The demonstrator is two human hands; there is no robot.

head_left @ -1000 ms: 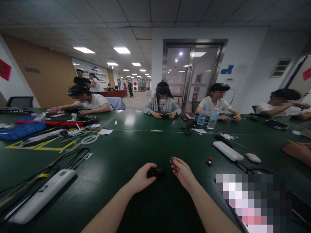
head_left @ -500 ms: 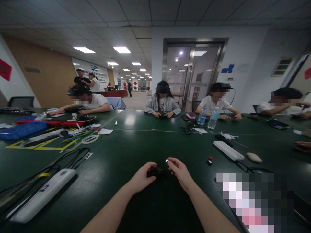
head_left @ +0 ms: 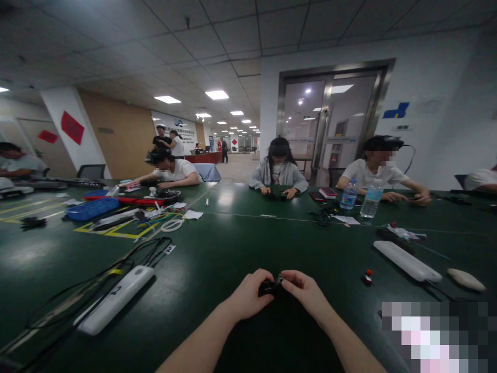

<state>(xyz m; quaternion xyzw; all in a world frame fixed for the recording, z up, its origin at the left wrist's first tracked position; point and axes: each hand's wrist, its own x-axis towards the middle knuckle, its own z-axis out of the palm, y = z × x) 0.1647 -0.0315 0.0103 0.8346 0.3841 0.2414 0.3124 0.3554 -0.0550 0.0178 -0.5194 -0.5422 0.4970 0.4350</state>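
Converging at lower centre from the bottom edge: left hand (head_left: 251, 294), thumb and fingers clamped round black object (head_left: 267, 288); right hand (head_left: 306, 291), fingertips pinching small metallic piece (head_left: 280, 279) by its right end. Green tabletop (head_left: 233, 246) spans between numbered power strip (head_left: 120, 299), lower left, and plain power strip (head_left: 407, 261), right.

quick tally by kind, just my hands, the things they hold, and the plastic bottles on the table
Hands: 2 (left hand, right hand)
Black object in the left hand: 1
Small silvery piece in the right hand: 1
Plastic bottles: 2
Total: 6
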